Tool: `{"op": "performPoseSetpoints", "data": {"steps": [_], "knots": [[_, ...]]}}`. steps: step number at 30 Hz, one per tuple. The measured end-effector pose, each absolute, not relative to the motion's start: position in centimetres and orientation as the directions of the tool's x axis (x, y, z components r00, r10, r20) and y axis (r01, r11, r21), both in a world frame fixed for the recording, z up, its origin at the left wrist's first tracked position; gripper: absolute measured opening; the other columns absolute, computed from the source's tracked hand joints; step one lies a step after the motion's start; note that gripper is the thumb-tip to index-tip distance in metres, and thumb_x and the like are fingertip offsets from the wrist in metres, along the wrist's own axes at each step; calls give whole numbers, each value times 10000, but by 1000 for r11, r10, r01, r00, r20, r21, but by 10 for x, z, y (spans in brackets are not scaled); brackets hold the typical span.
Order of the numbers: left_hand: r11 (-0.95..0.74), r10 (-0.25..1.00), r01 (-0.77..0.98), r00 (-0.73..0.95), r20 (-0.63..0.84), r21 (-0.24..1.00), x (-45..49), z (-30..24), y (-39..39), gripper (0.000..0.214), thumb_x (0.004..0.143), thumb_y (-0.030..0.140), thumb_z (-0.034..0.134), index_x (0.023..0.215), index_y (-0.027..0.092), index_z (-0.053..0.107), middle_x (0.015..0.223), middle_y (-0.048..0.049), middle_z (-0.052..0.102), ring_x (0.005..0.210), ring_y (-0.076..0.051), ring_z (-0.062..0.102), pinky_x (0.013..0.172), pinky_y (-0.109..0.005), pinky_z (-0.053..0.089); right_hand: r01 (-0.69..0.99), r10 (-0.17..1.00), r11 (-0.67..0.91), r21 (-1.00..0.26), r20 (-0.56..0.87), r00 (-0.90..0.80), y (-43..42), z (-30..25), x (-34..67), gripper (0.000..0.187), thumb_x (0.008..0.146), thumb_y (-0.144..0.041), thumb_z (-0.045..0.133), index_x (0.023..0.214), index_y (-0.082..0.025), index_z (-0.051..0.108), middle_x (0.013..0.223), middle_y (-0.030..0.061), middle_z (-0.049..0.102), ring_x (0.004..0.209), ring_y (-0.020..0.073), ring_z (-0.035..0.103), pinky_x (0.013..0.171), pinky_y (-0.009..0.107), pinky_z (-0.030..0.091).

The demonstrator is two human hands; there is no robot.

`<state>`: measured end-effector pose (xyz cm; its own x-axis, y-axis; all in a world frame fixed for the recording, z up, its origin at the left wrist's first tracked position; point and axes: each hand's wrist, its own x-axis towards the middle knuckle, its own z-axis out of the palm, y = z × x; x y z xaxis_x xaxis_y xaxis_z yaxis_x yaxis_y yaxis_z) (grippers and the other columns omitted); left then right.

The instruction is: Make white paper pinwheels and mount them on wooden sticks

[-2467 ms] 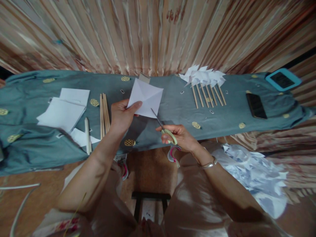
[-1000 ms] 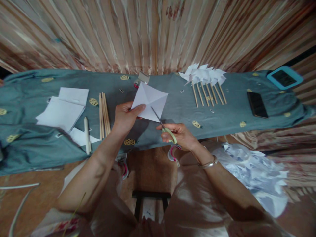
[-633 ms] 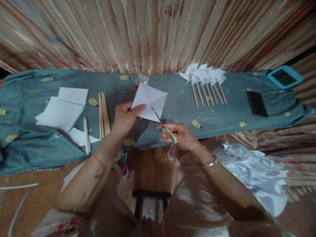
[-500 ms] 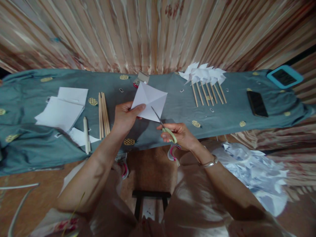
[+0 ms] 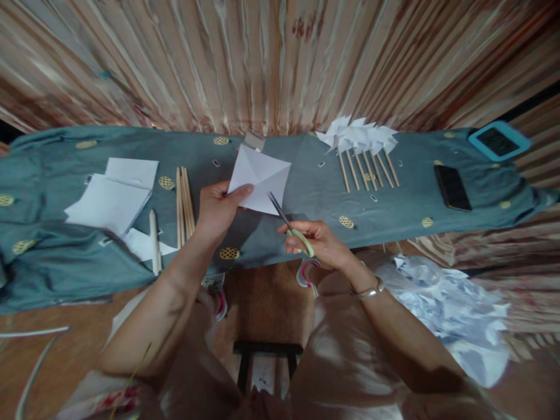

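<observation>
Between thumb and fingers, my left hand (image 5: 221,209) grips a square sheet of white paper (image 5: 260,175) by its left side. Diagonal creases cross the sheet. My right hand (image 5: 317,239) is closed around the light green handles of a pair of scissors (image 5: 300,236). The blades point up and left and overlap the sheet's lower right part; whether they are cutting it I cannot tell. Left of my left hand lie several wooden sticks (image 5: 184,201). Beyond my right hand, several white paper pinwheels (image 5: 359,135) on sticks lie in a row.
White paper sheets (image 5: 111,201) and a pale pen-like tool (image 5: 154,242) lie at left on the green cloth (image 5: 280,245). A phone (image 5: 452,186) and a blue-framed device (image 5: 499,141) are at right. A bag of white paper pieces (image 5: 455,315) sits below the table edge.
The paper and my left hand have shifted slightly left. The scissor blades have parted a little, and their tips still overlap the paper.
</observation>
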<state>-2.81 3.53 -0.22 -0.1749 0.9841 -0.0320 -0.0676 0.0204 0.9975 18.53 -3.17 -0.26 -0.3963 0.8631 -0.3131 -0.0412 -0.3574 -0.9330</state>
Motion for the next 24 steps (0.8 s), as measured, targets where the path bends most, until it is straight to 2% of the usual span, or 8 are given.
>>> {"op": "performPoseSetpoints", "data": {"steps": [4, 7, 11, 14, 16, 19, 24], "knots": [[18, 978, -139, -202, -46, 990, -35, 4, 38, 288, 569, 410, 862, 709, 187, 746, 725, -49, 731, 648, -184, 664, 577, -286, 532, 20, 870, -332, -943, -314, -379, -32, 2, 197, 448, 641, -510, 854, 938, -193, 744, 650, -31, 681, 569, 77, 600, 571, 212, 498], [19, 978, -153, -200, -49, 988, -38, 6, 36, 291, 585, 395, 853, 749, 172, 761, 770, -67, 742, 668, -188, 670, 594, -290, 533, 41, 921, -281, -959, -282, -269, -29, 5, 206, 457, 645, -523, 845, 942, -192, 742, 666, -17, 695, 562, 79, 578, 559, 218, 476], [70, 992, -69, -105, -77, 995, -38, 3, 31, 272, 581, 387, 844, 686, 155, 749, 650, -36, 690, 573, -158, 600, 519, -256, 450, 3, 982, -186, -983, -186, -18, -20, 3, 212, 508, 567, -522, 882, 926, -202, 718, 685, -20, 707, 583, 91, 587, 566, 227, 471], [126, 992, 67, 21, -128, 990, -34, 2, 26, 254, 562, 382, 832, 618, 155, 731, 539, 4, 606, 488, -124, 501, 457, -229, 343, 38, 994, -63, -997, -59, 97, -14, 3, 215, 518, 553, -473, 900, 960, -226, 696, 780, -9, 733, 702, 128, 645, 630, 253, 497], [149, 981, 154, 103, -166, 977, -31, 2, 22, 235, 567, 371, 814, 604, 156, 728, 521, 12, 585, 470, -119, 470, 449, -227, 312, 97, 995, 8, -995, 18, 101, -13, 5, 216, 521, 567, -445, 898, 994, -234, 688, 834, 3, 743, 776, 147, 664, 671, 268, 504], [132, 956, 273, 221, -195, 953, -26, 4, 18, 202, 589, 342, 785, 569, 158, 706, 518, 14, 571, 480, -120, 466, 465, -230, 300, 196, 996, 62, -979, 72, 44, -14, 7, 214, 521, 585, -427, 889, 1022, -219, 698, 825, 7, 739, 738, 141, 644, 634, 263, 468], [95, 934, 345, 294, -204, 934, -24, 3, 16, 236, 585, 367, 789, 532, 167, 675, 497, 22, 543, 494, -122, 465, 483, -234, 291, 283, 998, 59, -957, 57, -15, -17, 5, 205, 459, 616, -408, 858, 994, -184, 727, 631, -55, 630, 518, 70, 452, 494, 225, 329]]}}
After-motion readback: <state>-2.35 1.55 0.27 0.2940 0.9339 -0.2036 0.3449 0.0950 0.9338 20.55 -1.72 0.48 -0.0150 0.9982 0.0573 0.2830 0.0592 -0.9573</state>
